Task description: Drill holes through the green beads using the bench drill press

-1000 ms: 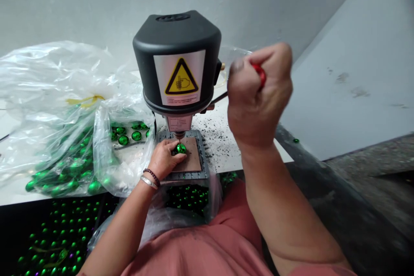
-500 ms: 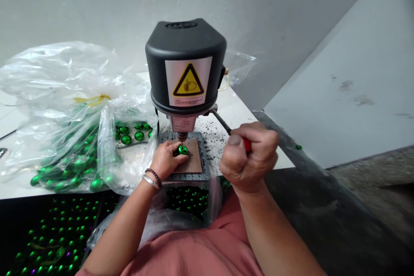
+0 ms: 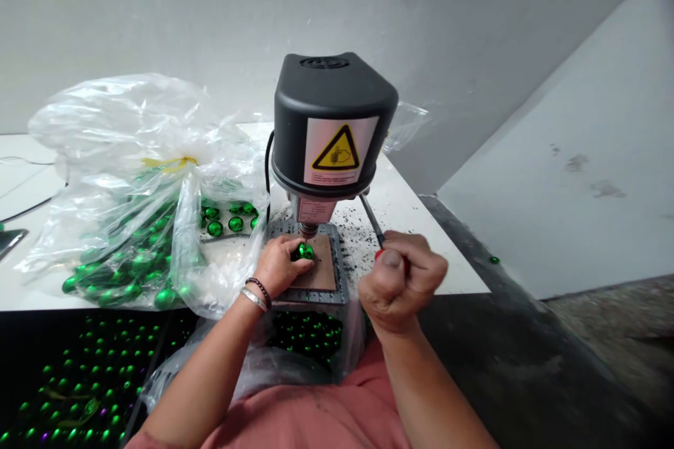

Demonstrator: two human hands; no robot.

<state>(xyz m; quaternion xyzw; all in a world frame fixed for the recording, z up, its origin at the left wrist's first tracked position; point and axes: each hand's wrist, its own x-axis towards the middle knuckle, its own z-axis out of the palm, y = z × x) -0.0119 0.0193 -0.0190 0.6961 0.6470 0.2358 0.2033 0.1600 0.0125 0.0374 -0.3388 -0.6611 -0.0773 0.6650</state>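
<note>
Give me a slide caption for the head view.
Left hand steadies green bead under drill press; right hand grips its lever.

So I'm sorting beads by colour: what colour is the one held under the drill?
Shiny green bead, pinched by the left hand; head view.

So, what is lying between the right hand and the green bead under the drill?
In the head view, between the right hand and green bead: the brown pad, table edge and black specks.
</note>
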